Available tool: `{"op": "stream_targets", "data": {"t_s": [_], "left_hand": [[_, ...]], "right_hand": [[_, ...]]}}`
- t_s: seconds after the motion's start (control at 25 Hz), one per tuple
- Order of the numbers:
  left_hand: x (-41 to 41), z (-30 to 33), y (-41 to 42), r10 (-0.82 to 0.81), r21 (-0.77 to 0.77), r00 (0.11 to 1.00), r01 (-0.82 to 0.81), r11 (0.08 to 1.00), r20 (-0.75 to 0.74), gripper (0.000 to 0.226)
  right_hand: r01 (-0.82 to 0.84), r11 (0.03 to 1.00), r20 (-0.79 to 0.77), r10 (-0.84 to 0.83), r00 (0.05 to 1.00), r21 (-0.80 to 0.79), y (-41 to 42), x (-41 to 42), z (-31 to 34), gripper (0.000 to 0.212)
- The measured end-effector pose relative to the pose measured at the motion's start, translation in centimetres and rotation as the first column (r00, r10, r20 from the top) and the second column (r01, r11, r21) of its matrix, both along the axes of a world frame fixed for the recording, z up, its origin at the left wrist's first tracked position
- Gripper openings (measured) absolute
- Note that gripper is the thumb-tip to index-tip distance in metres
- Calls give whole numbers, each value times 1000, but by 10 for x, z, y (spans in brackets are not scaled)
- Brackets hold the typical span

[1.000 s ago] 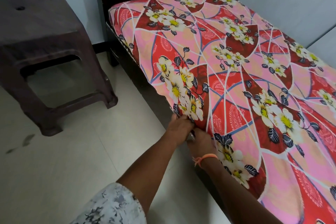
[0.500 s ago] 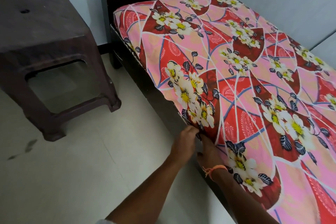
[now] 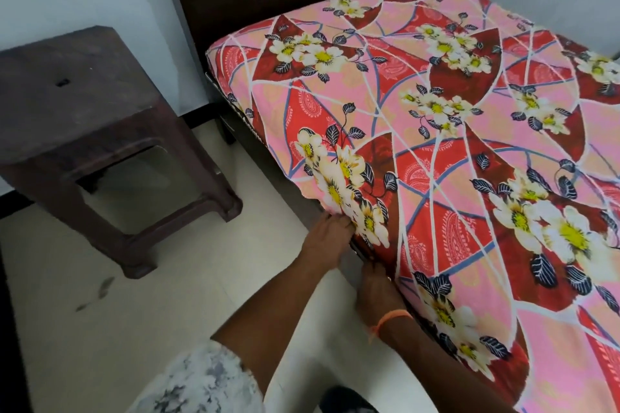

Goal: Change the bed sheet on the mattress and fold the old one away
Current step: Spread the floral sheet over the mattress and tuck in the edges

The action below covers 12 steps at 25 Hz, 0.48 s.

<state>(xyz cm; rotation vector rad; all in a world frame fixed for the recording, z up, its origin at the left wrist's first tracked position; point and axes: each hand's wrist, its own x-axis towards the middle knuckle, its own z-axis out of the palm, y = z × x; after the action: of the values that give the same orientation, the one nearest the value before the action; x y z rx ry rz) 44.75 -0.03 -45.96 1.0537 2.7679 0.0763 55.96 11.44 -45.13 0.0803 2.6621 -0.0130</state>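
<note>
Fingers of both hands, left hand (image 3: 330, 238) and right hand (image 3: 377, 285), grasp the bed sheet (image 3: 436, 151) edge, open floor (image 3: 100, 329) beside.

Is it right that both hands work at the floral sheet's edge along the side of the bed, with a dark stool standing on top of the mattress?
Not quite. The head view shows the dark stool on the floor beside the bed, not on the mattress. Both hands, left and right, are at the floral sheet's side edge.

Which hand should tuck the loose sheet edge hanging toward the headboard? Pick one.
Left. The left hand already touches the sheet just below that hanging edge, on the headboard side. The right hand sits lower along the bed side, farther away.
</note>
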Motion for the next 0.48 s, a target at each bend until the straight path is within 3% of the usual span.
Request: {"op": "stream_targets", "data": {"t_s": [0.08, 0.2, 0.28, 0.4, 0.48], "left_hand": [[-11, 2, 3, 23, 60, 991, -30, 998, 129, 48], [-18, 5, 7, 54, 63, 974, -69, 996, 218, 39], [-17, 4, -2, 38, 16, 965, -43, 999, 259, 56], [-2, 0, -4, 23, -6, 954, -23, 1000, 299, 87], [5, 1, -6, 77, 130, 939, -126, 983, 334, 75]], "right_hand": [[-26, 999, 157, 21, 987, 34, -3, -8, -2, 54], [-206, 974, 186, 187, 965, 93, -2, -24, 4, 43], [-171, 984, 185, 161, 970, 40, -7, -31, 13, 31], [-178, 984, 183, 175, 967, 2, -9, -39, 27, 30], [-149, 984, 103, 159, 982, -96, -18, -45, 40, 28]]}}
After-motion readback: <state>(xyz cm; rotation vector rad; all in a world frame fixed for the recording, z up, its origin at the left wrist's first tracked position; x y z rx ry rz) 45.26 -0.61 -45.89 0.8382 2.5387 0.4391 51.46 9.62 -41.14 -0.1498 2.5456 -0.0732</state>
